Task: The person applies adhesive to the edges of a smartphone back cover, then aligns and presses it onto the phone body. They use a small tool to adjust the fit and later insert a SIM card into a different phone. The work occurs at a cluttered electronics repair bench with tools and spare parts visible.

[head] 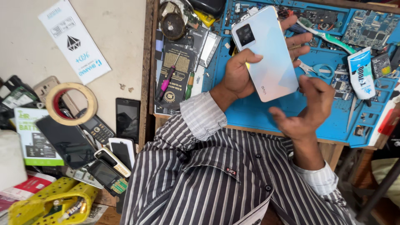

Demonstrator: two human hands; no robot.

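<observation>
Smartphone (pixel 266 50), back up, long axis tilted away, sits gripped in left hand (pixel 239 73); open right hand (pixel 306 106) hovers just beside its lower corner.

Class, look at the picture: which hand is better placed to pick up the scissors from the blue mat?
Probably the right hand: it is open and empty, close to the scissors. The left hand holds the phone.
</observation>
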